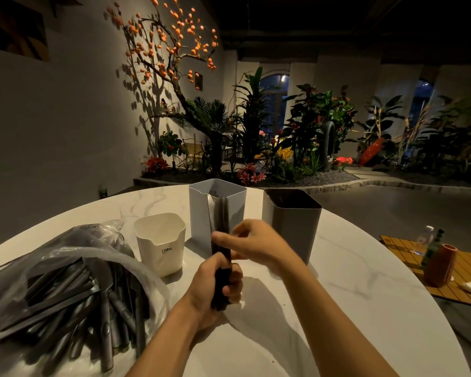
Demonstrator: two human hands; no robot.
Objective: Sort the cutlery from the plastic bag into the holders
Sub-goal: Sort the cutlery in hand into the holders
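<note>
A clear plastic bag (74,257) full of several dark cutlery pieces (87,308) lies on the white marble table (351,308) at the left. My left hand (215,287) grips a bundle of dark cutlery (221,235) by the handles and holds it upright above the table. My right hand (256,244) pinches the bundle near its middle. Behind stand three holders: a low cream one (161,246), a tall pale grey one (201,210) and a tall dark grey one (291,219).
At the right, past the table's edge, a yellow mat (468,270) carries an orange-brown cup (439,265), a small bottle (424,238) and a crumpled tissue. Behind the table lies a floor with an indoor bed of plants.
</note>
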